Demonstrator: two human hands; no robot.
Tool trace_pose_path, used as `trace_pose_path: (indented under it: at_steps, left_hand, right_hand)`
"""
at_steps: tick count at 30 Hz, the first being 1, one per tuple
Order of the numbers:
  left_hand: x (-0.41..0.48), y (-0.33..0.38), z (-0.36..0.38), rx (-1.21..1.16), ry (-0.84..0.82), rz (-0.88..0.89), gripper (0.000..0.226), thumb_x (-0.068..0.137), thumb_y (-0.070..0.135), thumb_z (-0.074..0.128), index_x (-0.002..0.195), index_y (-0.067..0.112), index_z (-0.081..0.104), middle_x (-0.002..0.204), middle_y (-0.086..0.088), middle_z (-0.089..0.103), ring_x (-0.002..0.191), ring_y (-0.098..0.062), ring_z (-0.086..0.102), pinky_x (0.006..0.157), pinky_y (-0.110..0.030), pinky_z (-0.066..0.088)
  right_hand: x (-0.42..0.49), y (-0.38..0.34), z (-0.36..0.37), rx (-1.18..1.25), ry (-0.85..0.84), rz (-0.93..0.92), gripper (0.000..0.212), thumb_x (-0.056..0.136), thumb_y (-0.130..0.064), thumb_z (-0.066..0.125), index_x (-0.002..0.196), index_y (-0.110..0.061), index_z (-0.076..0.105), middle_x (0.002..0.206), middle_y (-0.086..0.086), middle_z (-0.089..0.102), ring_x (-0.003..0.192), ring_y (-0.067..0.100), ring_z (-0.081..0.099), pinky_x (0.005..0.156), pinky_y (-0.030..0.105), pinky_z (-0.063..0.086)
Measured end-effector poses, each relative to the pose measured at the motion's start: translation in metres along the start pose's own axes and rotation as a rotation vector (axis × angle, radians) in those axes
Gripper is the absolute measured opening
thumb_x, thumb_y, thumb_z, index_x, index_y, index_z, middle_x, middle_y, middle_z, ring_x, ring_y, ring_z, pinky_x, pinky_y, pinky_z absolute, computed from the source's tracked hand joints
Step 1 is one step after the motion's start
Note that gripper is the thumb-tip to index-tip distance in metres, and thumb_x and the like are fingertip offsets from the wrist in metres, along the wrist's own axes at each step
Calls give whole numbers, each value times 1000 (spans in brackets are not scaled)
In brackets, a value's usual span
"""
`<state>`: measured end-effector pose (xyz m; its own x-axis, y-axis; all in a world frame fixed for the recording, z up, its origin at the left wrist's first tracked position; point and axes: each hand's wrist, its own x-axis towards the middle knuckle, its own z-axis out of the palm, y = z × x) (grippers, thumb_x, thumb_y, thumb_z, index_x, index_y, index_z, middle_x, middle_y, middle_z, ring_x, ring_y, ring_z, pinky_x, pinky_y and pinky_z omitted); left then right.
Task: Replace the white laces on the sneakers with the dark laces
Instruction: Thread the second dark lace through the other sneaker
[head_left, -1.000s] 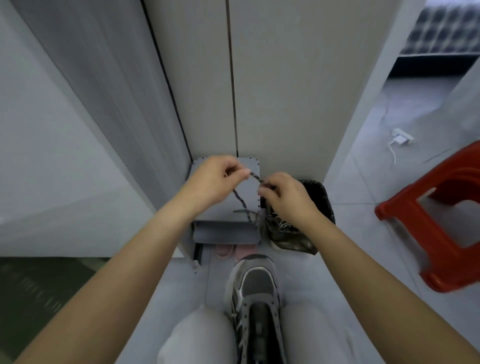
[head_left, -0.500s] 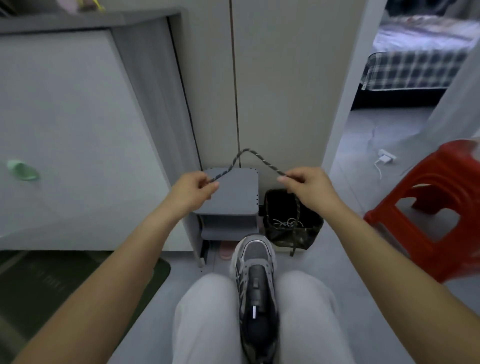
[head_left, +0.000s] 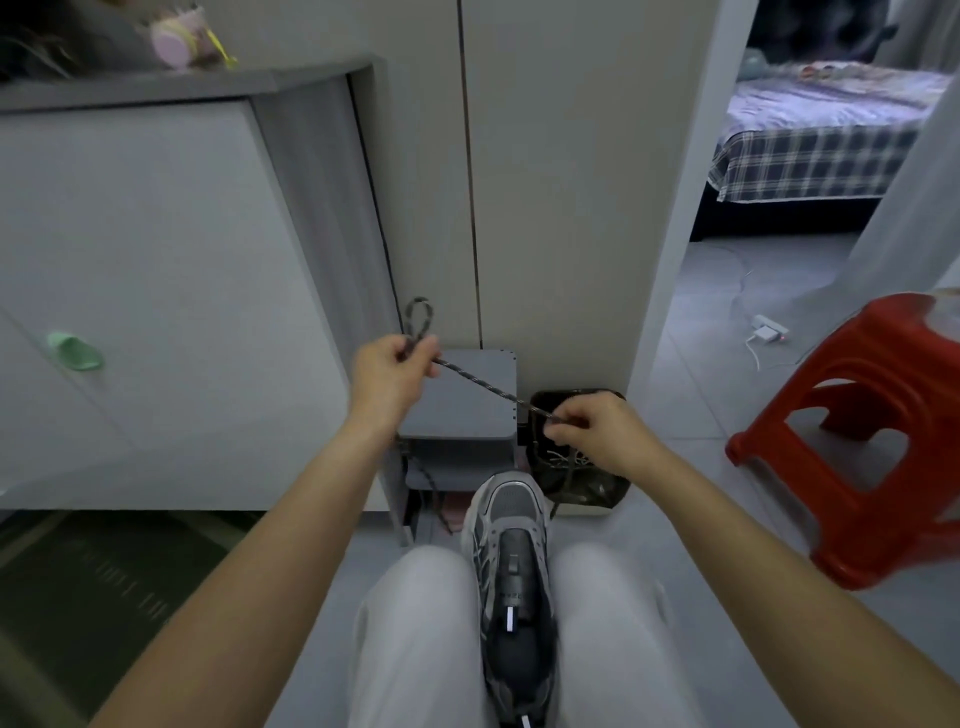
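We hold the dark lace (head_left: 483, 385) up in the air beyond the toe of the sneaker (head_left: 511, 551), which sits wedged between our knees with its toe pointing away from us. Our left hand (head_left: 395, 376), up and to the left of the sneaker's toe, has its fingers curled round the lace, and a small loop of it stands up above the hand. Our right hand (head_left: 597, 431), just beyond the toe and a little to the right, pinches the lace between thumb and fingertips. The stretch between the two hands runs taut and slopes down to the right. A dark strand to the left of the sneaker's toe seems to be the rest of the lace trailing down.

We judge this to be the step of sorting out the dark lace, finding its end or middle before threading. We see no white lace across the sneaker's tongue, though the eyelets are too blurred to be sure. Pale strands (head_left: 563, 460) lie in the dark bin (head_left: 576, 493) just beyond the toe on the right and may be the old laces.

The next move, as we read it, calls for bringing a lace tip down to the lowest eyelets near the toe. That needs a fine pinch close to the tip and knees that keep the sneaker steady.
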<state>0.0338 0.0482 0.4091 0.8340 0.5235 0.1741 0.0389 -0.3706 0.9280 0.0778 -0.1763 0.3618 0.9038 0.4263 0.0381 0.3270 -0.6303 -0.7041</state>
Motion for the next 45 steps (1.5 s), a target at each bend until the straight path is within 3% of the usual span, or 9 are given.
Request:
trace_pose_path:
  at_steps: [10,14,19,21,24,27,33,40,45]
  left_hand:
    - [17,-37,-63,-398,259,-293,18,92,27,58,89,11,65,81,-1,67,45,-7,34,35,-17,25]
    - [14,-42,-65,-332,188,-331,17,92,25,59,96,8,63,91,-9,70,48,-8,36,35,-17,25]
    - [-13,-33,-26,-136,-8,-271,78,92,27,60,148,14,7,102,-10,66,67,-12,49,64,-27,44]
    - [-32,-35,-6,-21,-96,-155,56,91,23,60,139,20,30,97,-6,60,75,-16,53,75,-33,46]
    - [-60,-51,22,205,-371,-76,3,87,15,63,87,19,64,79,-3,64,75,-20,60,75,-32,51]
    - [-89,-76,45,505,-606,-54,12,84,23,62,80,17,72,89,-2,70,86,-20,64,81,-34,52]
    - [-123,-98,66,660,-562,5,18,83,29,62,97,32,72,103,-2,52,108,-21,46,93,-29,40]
    - [-125,-99,80,602,-434,-14,15,84,27,60,96,24,68,106,0,50,114,-21,41,92,-27,37]
    - [-124,-104,83,578,-351,8,11,81,24,63,91,19,63,94,7,41,106,-18,45,79,-21,35]
  right_hand:
    - [-15,88,11,-25,-63,321,17,84,-22,68,72,-12,70,67,2,64,66,16,58,60,25,44]
    - [-21,87,9,-7,-50,349,22,89,-28,62,75,-13,69,64,3,62,58,12,55,52,20,42]
    - [-25,52,19,645,-46,410,15,93,-13,56,82,-3,59,75,11,66,52,6,62,48,15,48]
    - [-31,44,29,768,-97,403,8,88,-1,60,80,-3,59,76,10,66,62,8,66,58,17,55]
    - [-41,42,49,674,-120,417,11,89,-1,58,79,-5,56,75,13,68,61,13,68,55,22,55]
    - [-46,47,67,651,-84,406,14,91,0,54,81,-5,46,80,21,69,57,15,68,50,24,51]
    - [-47,54,72,680,45,330,24,83,6,63,75,-9,46,52,-2,65,56,10,67,49,17,49]
    - [-44,55,81,602,39,276,24,81,5,66,74,-8,47,43,-6,57,61,16,68,69,35,56]
    - [-42,53,81,466,11,242,22,80,-1,69,76,-8,49,42,-8,56,57,10,65,54,17,49]
